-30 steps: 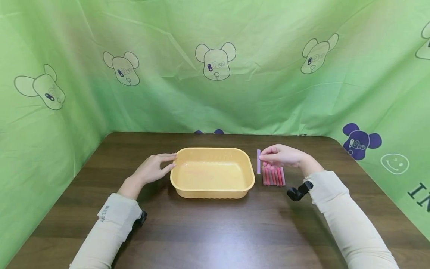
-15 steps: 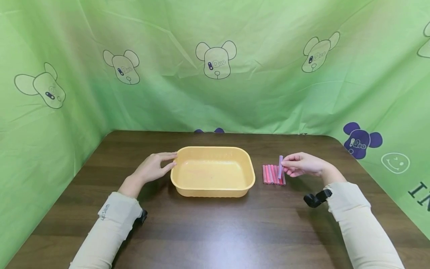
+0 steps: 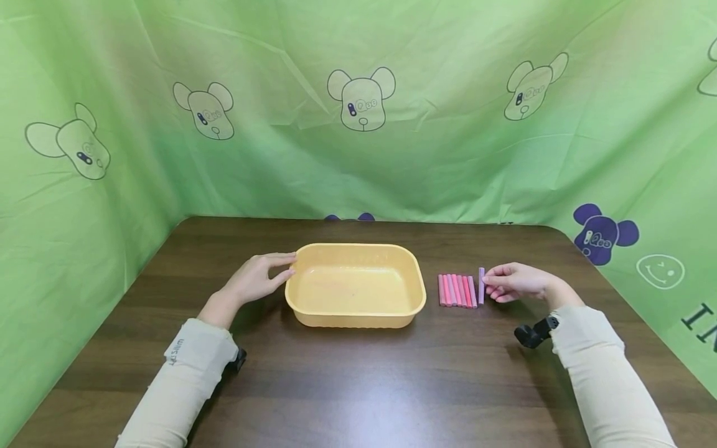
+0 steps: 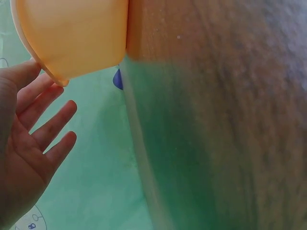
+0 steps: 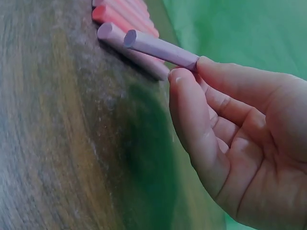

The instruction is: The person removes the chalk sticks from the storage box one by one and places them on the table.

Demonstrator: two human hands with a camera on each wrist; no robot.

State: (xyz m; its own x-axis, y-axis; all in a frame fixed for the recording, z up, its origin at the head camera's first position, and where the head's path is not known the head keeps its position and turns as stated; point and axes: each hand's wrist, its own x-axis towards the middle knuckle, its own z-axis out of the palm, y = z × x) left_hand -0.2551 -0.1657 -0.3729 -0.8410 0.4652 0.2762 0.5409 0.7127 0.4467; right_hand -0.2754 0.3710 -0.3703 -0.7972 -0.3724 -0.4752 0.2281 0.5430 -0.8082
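My right hand [image 3: 518, 281] pinches a purple chalk stick [image 3: 481, 286] between thumb and fingertips, at the right end of a row of chalk sticks [image 3: 456, 290]. In the right wrist view the held chalk [image 5: 160, 48] slants close over a lilac stick [image 5: 129, 51], the row's nearest. The row holds several pink, red and lilac sticks lying side by side. My left hand [image 3: 254, 278] touches the left rim of a yellow plastic basin [image 3: 353, 321], fingers fairly straight. In the left wrist view thumb and fingertips meet the basin's rim [image 4: 36, 57], while two fingers extend free of it.
The brown wooden table [image 3: 347, 379] carries the basin in the middle and the chalk row to its right. A green curtain [image 3: 269, 162] with printed bear heads hangs behind and on both sides. Black cameras [image 3: 534, 333] sit at the wrists.
My right hand has carried the purple chalk from the gap beside the basin, across over the row, to the row's right end. The left hand and basin stay put.
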